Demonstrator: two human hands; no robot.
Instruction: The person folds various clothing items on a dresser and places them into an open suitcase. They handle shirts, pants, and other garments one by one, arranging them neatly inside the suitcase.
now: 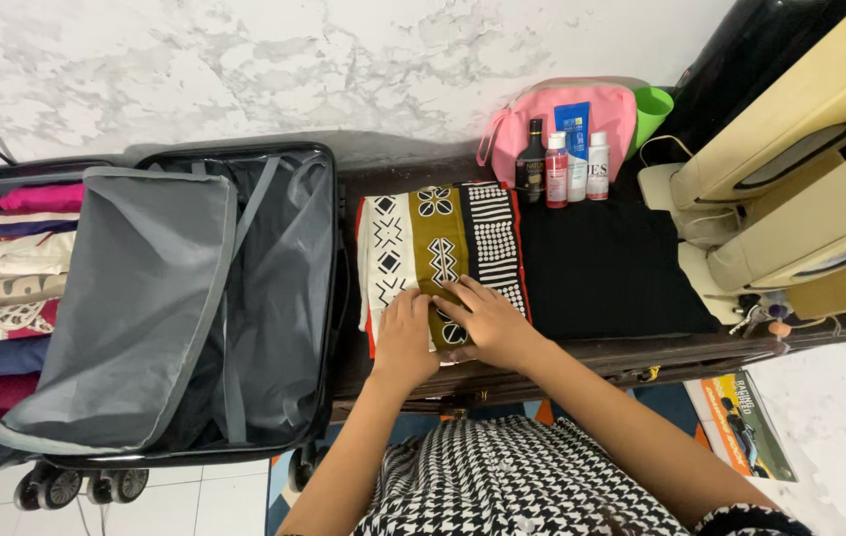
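A folded patterned cloth in white, olive and black stripes with geometric motifs lies on a dark table. My left hand presses flat on its near edge. My right hand lies beside it, fingers spread over the cloth's lower middle. Both hands touch the cloth without gripping it. To the left stands an open grey-lined suitcase, its right half empty and its left half holding several folded clothes.
A black folded cloth lies right of the patterned one. Behind them stand three bottles, a pink pouch and a green cup. Beige bags fill the right. A magazine lies on the floor.
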